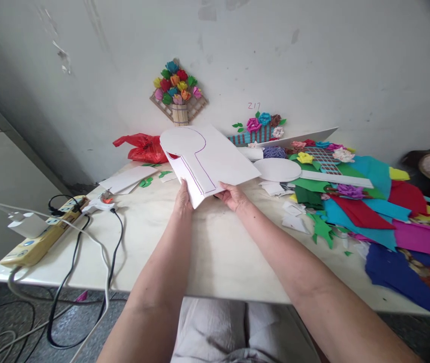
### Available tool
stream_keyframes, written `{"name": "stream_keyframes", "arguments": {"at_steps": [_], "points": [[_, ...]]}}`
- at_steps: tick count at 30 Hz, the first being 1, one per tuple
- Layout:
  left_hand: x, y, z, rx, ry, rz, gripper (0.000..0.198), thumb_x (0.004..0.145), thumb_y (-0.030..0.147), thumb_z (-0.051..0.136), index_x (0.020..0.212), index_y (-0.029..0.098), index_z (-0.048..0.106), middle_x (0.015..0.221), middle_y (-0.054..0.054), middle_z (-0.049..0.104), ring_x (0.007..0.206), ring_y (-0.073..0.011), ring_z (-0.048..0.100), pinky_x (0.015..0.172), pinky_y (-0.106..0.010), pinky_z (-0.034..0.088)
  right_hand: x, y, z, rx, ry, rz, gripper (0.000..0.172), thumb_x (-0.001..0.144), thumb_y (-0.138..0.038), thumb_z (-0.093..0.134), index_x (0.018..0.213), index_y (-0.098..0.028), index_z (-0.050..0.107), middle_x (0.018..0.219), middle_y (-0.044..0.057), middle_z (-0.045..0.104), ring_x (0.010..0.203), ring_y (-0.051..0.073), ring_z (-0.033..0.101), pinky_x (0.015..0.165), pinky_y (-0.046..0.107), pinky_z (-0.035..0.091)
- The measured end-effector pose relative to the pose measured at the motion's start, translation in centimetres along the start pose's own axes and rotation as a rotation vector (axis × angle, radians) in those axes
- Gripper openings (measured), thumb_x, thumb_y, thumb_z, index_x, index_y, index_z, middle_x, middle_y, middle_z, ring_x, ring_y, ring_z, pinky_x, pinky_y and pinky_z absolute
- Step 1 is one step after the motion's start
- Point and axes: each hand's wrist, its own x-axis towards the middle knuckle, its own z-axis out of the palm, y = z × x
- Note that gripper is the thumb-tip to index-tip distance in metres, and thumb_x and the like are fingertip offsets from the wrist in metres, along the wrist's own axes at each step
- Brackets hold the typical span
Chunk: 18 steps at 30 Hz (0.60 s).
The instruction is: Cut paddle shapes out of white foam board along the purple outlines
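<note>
We pinch the near edges of a stiff-looking white sheet (230, 161) with a purple paddle-shaped outline (204, 170) in our left hand (184, 196) and right hand (233, 196), tilted over the pale marbled tabletop (233, 252), and should support its seemingly slit left side against creasing.

A: Centre table, what's there?
B: The board (232, 161), above the tabletop (233, 257), left hand (185, 197) and right hand (233, 195) at its near side!
A: Left flank?
B: Power strip (41, 237) along the table's left end, adapter (99, 203) just right of it, bag (144, 149) farther back (close to the wall (313, 65), mind you).
A: And right?
B: Sheets (428, 239) heaped across that end, a cut-out (277, 170) at their left! Behind the board, the flower basket (179, 91), against the wall!
</note>
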Motion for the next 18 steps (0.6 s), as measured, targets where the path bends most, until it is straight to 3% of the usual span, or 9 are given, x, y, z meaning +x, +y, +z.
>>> {"name": "stream_keyframes", "arguments": {"at_steps": [4, 9, 13, 18], "points": [[0.2, -0.1, 0.0, -0.023, -0.013, -0.025, 0.046, 0.089, 0.048, 0.049, 0.116, 0.012, 0.062, 0.114, -0.016, 0.067, 0.108, -0.0256, 0.062, 0.087, -0.037, 0.054, -0.4, 0.0, 0.3, 0.0, 0.012, 0.006, 0.02, 0.071, -0.002, 0.061, 0.084, -0.017, 0.062, 0.077, 0.002, 0.072, 0.072, 0.016, 0.069, 0.058, 0.025, 0.06], [-0.3, 0.0, 0.7, -0.071, 0.027, -0.07, 0.045, 0.091, 0.046, 0.044, 0.112, 0.012, 0.063, 0.097, -0.013, 0.072, 0.1, -0.0254, 0.066, 0.079, -0.036, 0.057, -0.1, 0.4, 0.2, -0.017, -0.024, 0.002, 0.022, 0.071, -0.005, 0.063, 0.09, -0.017, 0.061, 0.075, 0.001, 0.072, 0.07, 0.016, 0.068, 0.058, 0.026, 0.06], [-0.9, 0.1, 1.4, -0.066, 0.09, -0.076, 0.043, 0.091, 0.047, 0.042, 0.108, 0.014, 0.064, 0.083, -0.01, 0.072, 0.079, -0.022, 0.069, 0.064, -0.031, 0.058, -0.2, 0.7, 0.3, -0.013, -0.075, 0.003, 0.021, 0.07, -0.007, 0.067, 0.088, -0.017, 0.061, 0.075, 0.002, 0.072, 0.068, 0.016, 0.068, 0.058, 0.026, 0.06], [-1.1, -0.1, 1.6, 0.007, 0.118, -0.167, 0.05, 0.091, 0.054, 0.036, 0.099, 0.014, 0.065, 0.064, -0.005, 0.065, 0.049, -0.0129, 0.059, 0.04, -0.021, 0.046, -0.9, 0.9, 1.0, 0.021, -0.122, 0.027, 0.024, 0.069, -0.005, 0.066, 0.09, -0.017, 0.061, 0.079, 0.002, 0.073, 0.071, 0.017, 0.068, 0.058, 0.025, 0.061]]}}
